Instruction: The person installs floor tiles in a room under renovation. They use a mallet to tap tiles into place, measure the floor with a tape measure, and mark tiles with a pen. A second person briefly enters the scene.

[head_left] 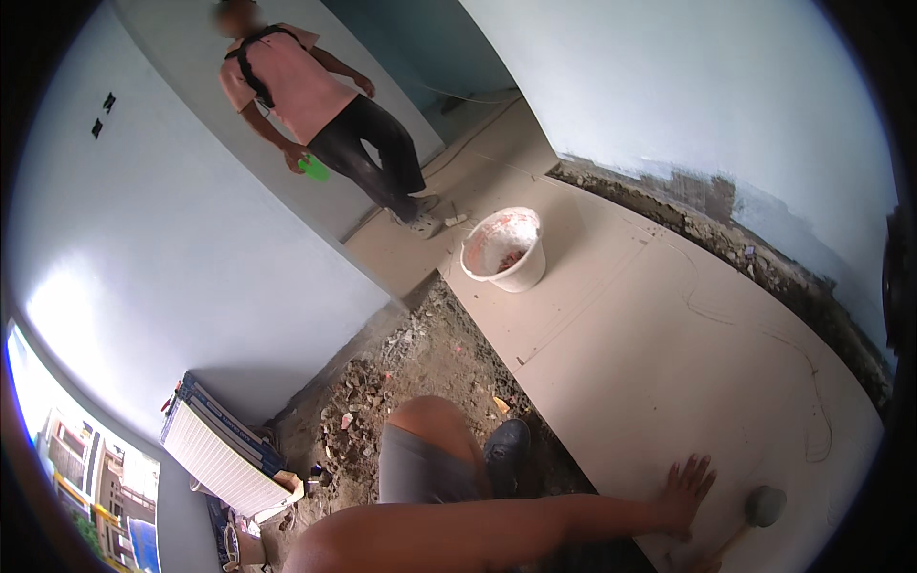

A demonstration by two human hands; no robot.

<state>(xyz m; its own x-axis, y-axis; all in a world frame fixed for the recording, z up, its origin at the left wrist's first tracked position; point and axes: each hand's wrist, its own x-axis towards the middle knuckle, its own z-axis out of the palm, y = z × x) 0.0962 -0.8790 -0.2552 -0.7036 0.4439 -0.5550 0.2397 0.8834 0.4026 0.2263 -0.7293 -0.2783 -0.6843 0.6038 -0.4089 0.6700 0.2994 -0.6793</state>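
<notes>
My left hand (688, 492) rests palm down with spread fingers on a large beige floor tile (611, 382). Its forearm crosses the lower part of the view from the left. At the bottom edge, a small part of my right hand (705, 565) shows at the handle of a rubber mallet (764, 506). The mallet's dark grey head is over the tile, just right of my left hand. Most of my right hand lies outside the picture.
A white bucket (521, 272) with residue inside stands on the tiles ahead. Rubble and bare soil (382, 382) border the tiles on the left. Tile boxes (220, 439) lean by the left wall. Another person (296, 81) stands beyond, holding something green. A rough gap (707, 224) runs along the right wall.
</notes>
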